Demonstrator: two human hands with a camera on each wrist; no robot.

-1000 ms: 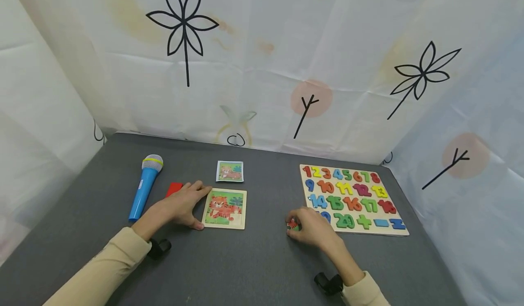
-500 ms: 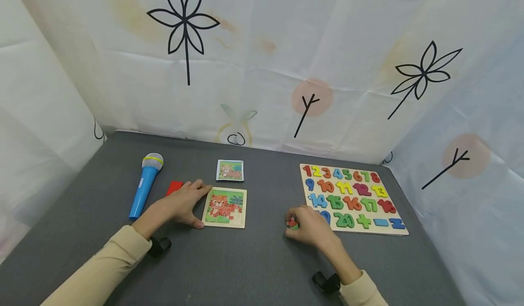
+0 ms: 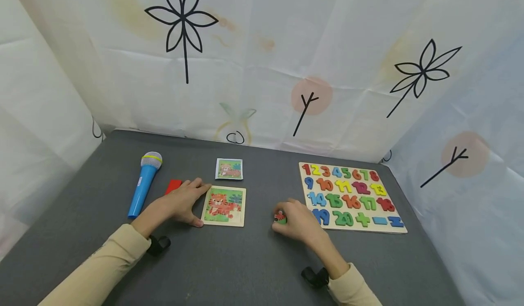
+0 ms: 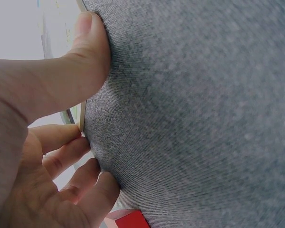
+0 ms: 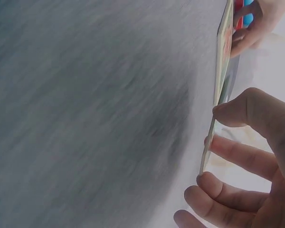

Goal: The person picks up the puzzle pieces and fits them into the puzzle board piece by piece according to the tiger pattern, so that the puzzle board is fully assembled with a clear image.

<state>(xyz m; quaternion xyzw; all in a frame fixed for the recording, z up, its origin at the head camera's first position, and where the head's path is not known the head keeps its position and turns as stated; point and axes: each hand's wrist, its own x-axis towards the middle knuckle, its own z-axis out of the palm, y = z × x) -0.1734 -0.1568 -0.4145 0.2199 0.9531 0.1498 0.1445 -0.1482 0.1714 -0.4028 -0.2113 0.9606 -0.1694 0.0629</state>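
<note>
My left hand [image 3: 184, 202] rests at the left edge of a square wooden puzzle board [image 3: 244, 208] with a tiger picture. Its thumb touches the lower left corner and its fingertips touch near the upper left one. In the left wrist view, thumb and fingers lie spread along the board's edge. My right hand [image 3: 300, 222] pinches a small red and green puzzle piece [image 3: 280, 217] between thumb and fingers, right of the board. The right wrist view shows that puzzle piece [image 5: 207, 147] edge-on, thin and flat, close to the table, its picture side hidden.
A small tiger picture card [image 3: 229, 169] lies behind the board. On the left are a blue toy microphone [image 3: 144, 185] and a red block [image 3: 173, 186], partly hidden by my left hand. A wooden number puzzle [image 3: 354, 197] lies on the right of the grey table [image 3: 229, 265].
My right hand has moved left with the puzzle piece, away from the number puzzle and nearer the tiger board. My left hand has stayed at the board's edge.
</note>
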